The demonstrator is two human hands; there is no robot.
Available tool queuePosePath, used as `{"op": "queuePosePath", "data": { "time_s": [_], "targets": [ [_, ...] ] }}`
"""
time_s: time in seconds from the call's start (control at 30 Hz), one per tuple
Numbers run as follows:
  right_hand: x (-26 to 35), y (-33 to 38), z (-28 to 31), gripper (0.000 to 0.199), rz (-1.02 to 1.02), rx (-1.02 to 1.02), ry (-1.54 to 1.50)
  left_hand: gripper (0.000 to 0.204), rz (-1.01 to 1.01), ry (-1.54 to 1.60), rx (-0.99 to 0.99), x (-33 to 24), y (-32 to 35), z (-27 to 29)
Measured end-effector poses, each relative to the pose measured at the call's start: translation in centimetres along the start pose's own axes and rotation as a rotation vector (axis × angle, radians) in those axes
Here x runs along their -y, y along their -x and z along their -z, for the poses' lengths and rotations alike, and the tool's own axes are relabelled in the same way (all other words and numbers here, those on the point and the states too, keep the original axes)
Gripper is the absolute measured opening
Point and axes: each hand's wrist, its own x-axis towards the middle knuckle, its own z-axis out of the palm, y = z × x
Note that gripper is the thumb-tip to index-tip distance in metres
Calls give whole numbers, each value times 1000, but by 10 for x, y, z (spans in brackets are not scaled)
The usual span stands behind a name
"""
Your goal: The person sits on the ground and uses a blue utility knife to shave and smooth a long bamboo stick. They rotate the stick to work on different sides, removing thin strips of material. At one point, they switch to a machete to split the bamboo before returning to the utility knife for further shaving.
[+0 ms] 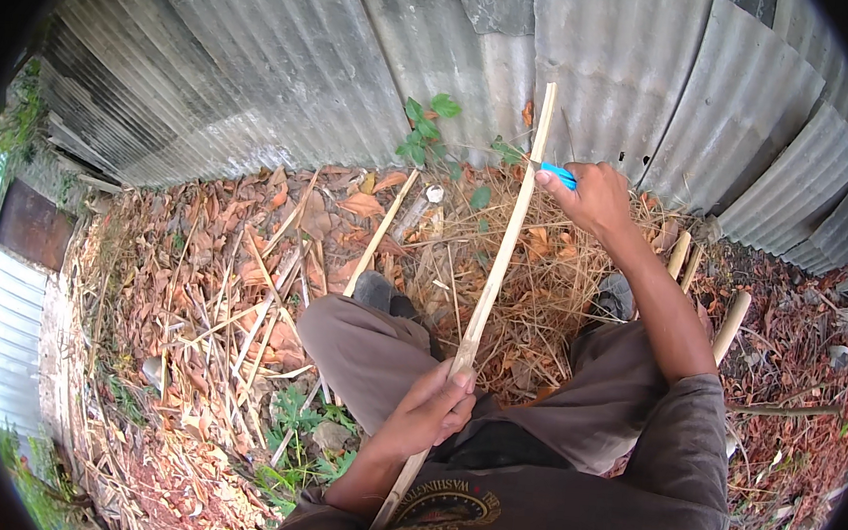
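Bamboo strip [502, 241]: long, pale, slanting up from the person's lap toward the corrugated metal wall [292, 45].
Left hand [429, 410]: fingers wrapped tight round the strip's lower part, above the knees.
Right hand [594, 197]: arm stretched out, gripping a blue-handled knife [555, 173] pressed against the strip near its top.
Ground: dry leaves [246, 251], loose bamboo sticks [380, 232].
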Motion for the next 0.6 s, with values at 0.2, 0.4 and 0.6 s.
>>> {"op": "queuePosePath", "data": {
  "time_s": [0.2, 0.4, 0.6],
  "targets": [
    [-47, -26, 0, 82, -126, -78, -10, 21, -36, -140, 5, -6, 8, -19],
    [-64, -44, -7, 87, 163, -183, 133, 20, 10, -179, 29, -8, 13, -17],
    [-341, -22, -3, 108, -741, -129, -181, 17, -102, -460, 278, -2, 29, -45]
  ]
}}
